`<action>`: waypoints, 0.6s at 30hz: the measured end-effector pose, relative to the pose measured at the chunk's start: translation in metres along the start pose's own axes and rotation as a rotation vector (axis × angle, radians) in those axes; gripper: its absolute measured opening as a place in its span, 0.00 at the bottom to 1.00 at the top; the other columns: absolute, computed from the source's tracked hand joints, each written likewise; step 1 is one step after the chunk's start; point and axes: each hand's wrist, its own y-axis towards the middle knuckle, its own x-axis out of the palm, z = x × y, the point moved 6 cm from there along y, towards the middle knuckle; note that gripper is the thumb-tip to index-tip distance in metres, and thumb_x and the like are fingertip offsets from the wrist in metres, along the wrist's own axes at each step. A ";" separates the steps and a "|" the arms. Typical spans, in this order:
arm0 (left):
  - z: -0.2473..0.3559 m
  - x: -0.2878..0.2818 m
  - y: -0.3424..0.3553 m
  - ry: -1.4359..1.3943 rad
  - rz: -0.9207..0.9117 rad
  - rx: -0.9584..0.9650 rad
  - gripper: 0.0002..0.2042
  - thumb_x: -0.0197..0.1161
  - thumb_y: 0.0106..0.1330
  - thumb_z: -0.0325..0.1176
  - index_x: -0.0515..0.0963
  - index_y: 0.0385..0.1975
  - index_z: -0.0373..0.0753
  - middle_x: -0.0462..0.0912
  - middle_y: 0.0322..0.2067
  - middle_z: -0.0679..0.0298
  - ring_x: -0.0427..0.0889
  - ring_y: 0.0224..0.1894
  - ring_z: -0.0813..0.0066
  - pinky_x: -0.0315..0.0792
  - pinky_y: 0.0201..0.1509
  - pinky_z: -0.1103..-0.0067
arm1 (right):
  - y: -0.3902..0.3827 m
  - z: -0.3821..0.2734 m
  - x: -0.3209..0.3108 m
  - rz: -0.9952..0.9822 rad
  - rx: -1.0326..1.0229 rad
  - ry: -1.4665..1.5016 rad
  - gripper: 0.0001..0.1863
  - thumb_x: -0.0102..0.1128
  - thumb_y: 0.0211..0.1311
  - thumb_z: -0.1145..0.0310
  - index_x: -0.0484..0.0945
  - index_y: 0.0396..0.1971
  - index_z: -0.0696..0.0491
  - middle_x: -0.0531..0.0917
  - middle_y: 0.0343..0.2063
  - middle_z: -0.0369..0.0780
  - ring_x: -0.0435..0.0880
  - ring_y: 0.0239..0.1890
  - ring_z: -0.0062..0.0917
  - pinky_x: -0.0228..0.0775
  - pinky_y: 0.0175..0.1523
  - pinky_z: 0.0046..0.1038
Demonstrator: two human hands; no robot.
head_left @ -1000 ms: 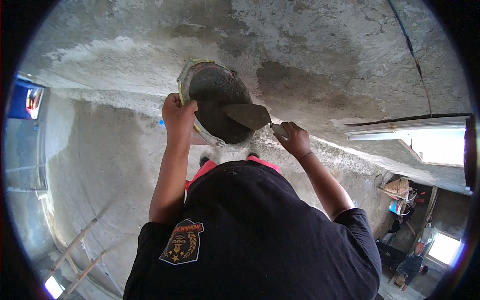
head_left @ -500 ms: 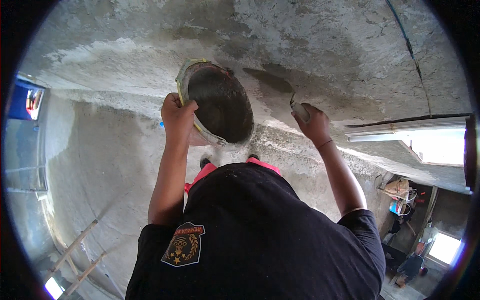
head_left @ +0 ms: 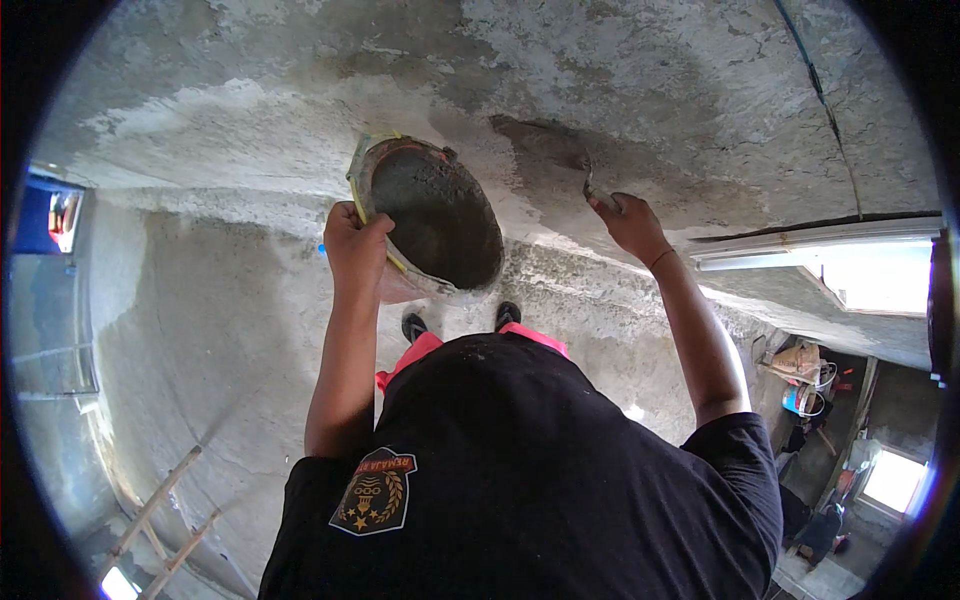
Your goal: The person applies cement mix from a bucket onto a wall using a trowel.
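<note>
My left hand (head_left: 357,245) is closed round the near-left rim of a round bucket (head_left: 403,287), which is tipped so that its mouth faces me. Wet grey mortar (head_left: 435,215) lies inside it. To the right, my right hand (head_left: 635,228) grips the handle of a trowel (head_left: 588,178). The trowel's dark blade is up against a damp patch of the rough plastered wall (head_left: 660,120), beyond the bucket's right side. Where the blade ends and the wet patch begins is hard to make out.
A window opening (head_left: 875,290) with a pale ledge is at the right. A cable (head_left: 825,105) runs down the wall. Behind on the right stand a blue bucket (head_left: 803,400) and a sack (head_left: 797,362); wooden poles (head_left: 150,505) lean at lower left. My feet are on the concrete floor (head_left: 240,330).
The trowel blade now looks narrower, turned more edge-on, and my right hand has shifted slightly up and right. The bucket hangs slightly lower in view, still in my left hand.
</note>
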 end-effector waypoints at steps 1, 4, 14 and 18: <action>-0.002 -0.001 0.000 -0.008 -0.009 0.003 0.11 0.62 0.45 0.21 0.72 0.29 0.31 0.76 0.24 0.64 0.73 0.25 0.80 0.68 0.30 0.82 | 0.000 0.006 0.004 0.025 0.009 -0.038 0.31 0.47 0.61 0.41 0.78 0.38 0.59 0.81 0.33 0.54 0.80 0.40 0.47 0.72 0.46 0.39; -0.001 -0.008 -0.004 0.009 0.005 -0.011 0.11 0.62 0.45 0.21 0.72 0.29 0.31 0.75 0.24 0.64 0.72 0.25 0.80 0.68 0.30 0.82 | -0.009 0.018 0.014 0.118 -0.015 -0.019 0.27 0.50 0.61 0.44 0.78 0.31 0.58 0.79 0.27 0.53 0.79 0.35 0.49 0.70 0.40 0.40; -0.014 -0.035 -0.005 0.069 0.055 0.013 0.10 0.62 0.43 0.22 0.72 0.27 0.32 0.75 0.24 0.65 0.71 0.24 0.80 0.67 0.29 0.82 | -0.037 -0.006 0.013 0.091 0.009 -0.049 0.27 0.51 0.60 0.44 0.78 0.33 0.58 0.82 0.28 0.51 0.81 0.34 0.49 0.72 0.40 0.43; -0.008 -0.039 -0.009 0.042 0.078 0.011 0.11 0.61 0.43 0.21 0.72 0.29 0.31 0.75 0.25 0.64 0.72 0.25 0.80 0.67 0.30 0.82 | -0.010 -0.007 0.010 0.175 -0.055 0.022 0.27 0.51 0.60 0.44 0.77 0.33 0.58 0.81 0.29 0.52 0.81 0.35 0.48 0.72 0.42 0.41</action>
